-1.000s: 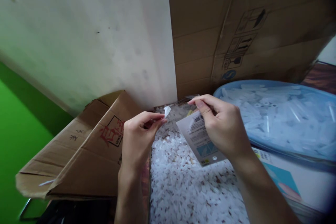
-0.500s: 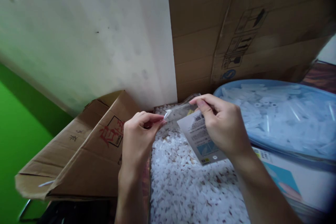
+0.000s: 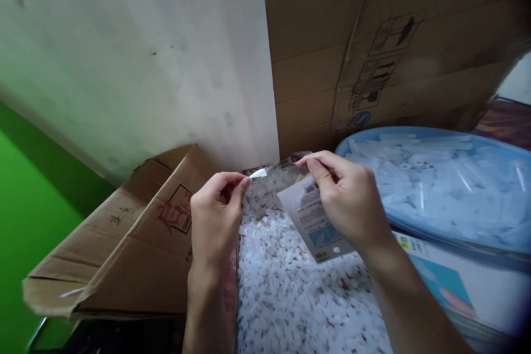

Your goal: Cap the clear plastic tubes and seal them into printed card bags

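Observation:
My left hand (image 3: 216, 213) pinches a narrow white strip (image 3: 259, 173) between thumb and forefinger; it looks like the peel-off backing from a bag's adhesive flap. In my right hand (image 3: 350, 193) is a clear plastic bag (image 3: 286, 165), gripped near its top edge by thumb and fingers. A printed card (image 3: 299, 215) with a barcode, lines of text and a blue picture shows along with the bag, tilted below my right fingers. My palm covers part of that card. Beneath both hands lies a wide layer of small translucent plastic pieces (image 3: 298, 298).
On the right, a blue basin (image 3: 352, 141) holds many translucent tubes (image 3: 448, 177). Printed cards or packs (image 3: 489, 293) are stacked under its front edge. An open cardboard box (image 3: 136, 271) stands left. Behind are a large upright carton (image 3: 311, 66) and a white panel (image 3: 166, 94).
My left hand has drawn slightly left and up with the white strip, which now stands further out from the fingertips. The right hand and bag have shifted only a little left.

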A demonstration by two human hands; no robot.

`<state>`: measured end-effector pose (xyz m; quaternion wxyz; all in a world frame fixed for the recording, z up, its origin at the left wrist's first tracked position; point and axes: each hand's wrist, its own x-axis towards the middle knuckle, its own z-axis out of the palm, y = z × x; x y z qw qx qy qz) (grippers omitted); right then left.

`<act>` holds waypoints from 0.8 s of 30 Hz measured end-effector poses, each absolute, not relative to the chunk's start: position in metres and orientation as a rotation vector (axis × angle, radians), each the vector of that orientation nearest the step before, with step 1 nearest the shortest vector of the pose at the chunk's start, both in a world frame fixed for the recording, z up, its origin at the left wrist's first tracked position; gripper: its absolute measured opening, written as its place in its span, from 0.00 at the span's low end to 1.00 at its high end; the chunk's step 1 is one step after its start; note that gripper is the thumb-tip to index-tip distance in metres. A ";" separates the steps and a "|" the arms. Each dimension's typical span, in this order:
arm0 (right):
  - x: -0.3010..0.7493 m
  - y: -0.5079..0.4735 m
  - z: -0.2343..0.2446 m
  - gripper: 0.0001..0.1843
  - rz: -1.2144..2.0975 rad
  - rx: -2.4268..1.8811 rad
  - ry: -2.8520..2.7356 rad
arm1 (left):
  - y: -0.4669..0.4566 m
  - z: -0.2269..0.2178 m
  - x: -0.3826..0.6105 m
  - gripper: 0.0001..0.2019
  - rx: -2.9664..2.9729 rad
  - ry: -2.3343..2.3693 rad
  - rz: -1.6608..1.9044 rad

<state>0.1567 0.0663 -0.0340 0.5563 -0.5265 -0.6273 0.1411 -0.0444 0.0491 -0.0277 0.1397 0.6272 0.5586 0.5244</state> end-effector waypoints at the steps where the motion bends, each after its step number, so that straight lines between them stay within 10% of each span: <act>1: 0.157 0.066 -0.034 0.13 0.333 -1.242 -1.482 | 0.049 -0.028 -0.044 0.06 1.765 1.595 1.523; 24: 0.155 0.066 -0.035 0.13 0.372 -1.230 -1.509 | 0.055 -0.031 -0.019 0.19 1.343 1.381 1.685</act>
